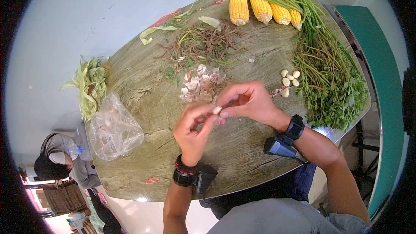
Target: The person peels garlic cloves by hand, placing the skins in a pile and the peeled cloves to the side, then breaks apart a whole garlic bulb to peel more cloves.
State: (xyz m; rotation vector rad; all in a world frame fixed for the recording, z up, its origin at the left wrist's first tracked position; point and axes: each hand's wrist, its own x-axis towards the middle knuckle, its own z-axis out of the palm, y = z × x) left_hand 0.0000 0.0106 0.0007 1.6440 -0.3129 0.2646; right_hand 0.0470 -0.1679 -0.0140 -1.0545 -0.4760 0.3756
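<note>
Between the fingertips of both hands is a small garlic clove [216,110], held above the wooden table [164,143]. My left hand [193,125] pinches it from the left and below, while the fingers of my right hand [247,102] close on it from the right. Just beyond the hands lies a heap of garlic skins [202,83], with some whitish pieces among them. To the right of my right hand sits a small group of peeled garlic cloves [286,81].
Corn cobs [239,5], long green beans [307,15] and leafy greens [333,91] fill the right side. Plant trimmings [203,45] lie at the back. A clear plastic bag [115,128] and corn husks [90,86] are at left. Another person [65,160] is beyond the left edge.
</note>
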